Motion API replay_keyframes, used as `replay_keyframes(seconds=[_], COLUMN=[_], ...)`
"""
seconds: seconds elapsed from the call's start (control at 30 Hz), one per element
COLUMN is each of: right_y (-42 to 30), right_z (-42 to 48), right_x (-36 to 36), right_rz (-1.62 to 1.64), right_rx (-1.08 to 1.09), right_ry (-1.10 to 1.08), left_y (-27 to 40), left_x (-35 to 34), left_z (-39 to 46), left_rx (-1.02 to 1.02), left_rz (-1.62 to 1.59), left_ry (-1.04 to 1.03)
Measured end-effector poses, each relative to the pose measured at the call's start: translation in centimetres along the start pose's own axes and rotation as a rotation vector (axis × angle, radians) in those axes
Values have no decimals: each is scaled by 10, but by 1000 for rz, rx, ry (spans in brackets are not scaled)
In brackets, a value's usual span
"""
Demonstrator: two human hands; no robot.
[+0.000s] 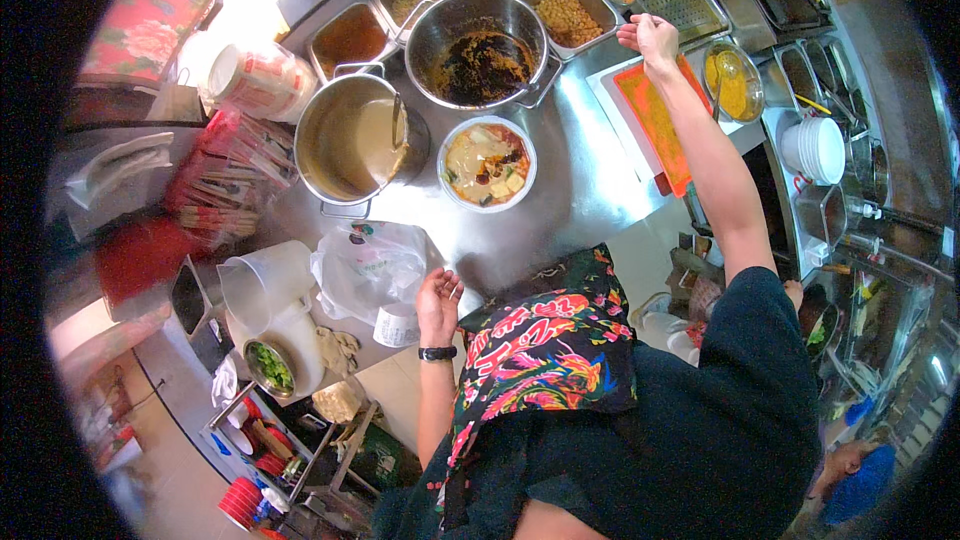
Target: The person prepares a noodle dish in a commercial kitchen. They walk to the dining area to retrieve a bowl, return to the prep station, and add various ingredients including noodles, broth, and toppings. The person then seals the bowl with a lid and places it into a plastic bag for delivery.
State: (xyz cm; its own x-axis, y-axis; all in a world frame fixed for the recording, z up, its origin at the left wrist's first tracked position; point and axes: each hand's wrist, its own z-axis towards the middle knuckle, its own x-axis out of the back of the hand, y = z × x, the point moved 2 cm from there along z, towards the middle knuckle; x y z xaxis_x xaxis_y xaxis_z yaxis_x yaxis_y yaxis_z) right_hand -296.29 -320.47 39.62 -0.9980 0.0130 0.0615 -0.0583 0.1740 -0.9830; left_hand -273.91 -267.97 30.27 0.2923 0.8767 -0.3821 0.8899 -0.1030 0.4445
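My right hand [651, 39] reaches out past an orange cutting board [649, 124], beside a steel pan of chickpea-like pieces [570, 19]. I see nothing in its partly bent fingers. Low and nearer my body, my left hand [439, 309] is empty, fingers loosely curled. A clear plastic bag [371, 270] and a printed paper slip [397, 325] lie just left of it. Between my hands, on the steel counter [517, 229], stands a round white bowl [487, 163] of food with tan sauce, pale cubes and dark red oil.
Behind the bowl are a pot of tan sauce [349, 142] with a ladle and a pot of dark oily sauce [480, 52]. A glass bowl of yellow food [733, 82] and stacked white bowls [814, 150] stand right. A person in a blue cap [862, 484] is lower right.
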Motion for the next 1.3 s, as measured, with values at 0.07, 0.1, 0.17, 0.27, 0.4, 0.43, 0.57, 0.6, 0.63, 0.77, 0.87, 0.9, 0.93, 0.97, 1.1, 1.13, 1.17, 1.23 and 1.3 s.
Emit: replay_keyframes(seconds=[0.07,0.1,0.17,0.27,0.4,0.43,0.57,0.6,0.63,0.77,0.87,0.9,0.93,0.97,1.1,1.13,1.17,1.23,1.3], right_y=[4,6,10,4,-18,-28,-59,-65,-67,-68,-47,-35,-24,-15,7,7,8,10,12], right_z=[2,1,-5,-26,-60,-72,-125,-139,-152,-208,-245,-256,-265,-273,-305,-308,-311,-311,-308], right_x=[1,1,5,14,41,48,74,80,85,90,76,69,62,53,15,12,8,6,8], right_rz=[27,37,40,65,93,88,23,17,-19,-204,-176,-112,-161,-152,-335,-386,-437,-508,-551], right_rx=[23,33,94,134,173,182,213,212,229,254,158,104,90,126,317,418,521,688,816], right_ry=[2,0,-18,-38,-31,-24,-28,-32,-46,-110,-164,-185,-180,-218,-365,-411,-457,-532,-588], left_y=[2,2,3,-4,-10,-11,-16,-17,-19,-22,-24,-24,-25,-27,-36,-39,-41,-43,-47], left_x=[1,2,4,12,12,12,12,12,13,5,4,3,5,8,22,26,30,35,41], left_z=[1,0,1,4,11,12,14,15,16,9,-2,-7,-10,-12,-19,-20,-21,-23,-23], left_rx=[1,2,-9,-9,20,25,14,19,15,42,21,20,18,14,-2,-13,-24,-36,-51], left_rz=[0,-4,-10,-31,-21,-17,-27,-21,-26,-58,-69,-69,-70,-83,-122,-129,-137,-154,-191], left_ry=[9,15,-8,-11,-5,-5,-44,-41,-73,-28,-32,-26,-15,-7,43,45,47,77,126])
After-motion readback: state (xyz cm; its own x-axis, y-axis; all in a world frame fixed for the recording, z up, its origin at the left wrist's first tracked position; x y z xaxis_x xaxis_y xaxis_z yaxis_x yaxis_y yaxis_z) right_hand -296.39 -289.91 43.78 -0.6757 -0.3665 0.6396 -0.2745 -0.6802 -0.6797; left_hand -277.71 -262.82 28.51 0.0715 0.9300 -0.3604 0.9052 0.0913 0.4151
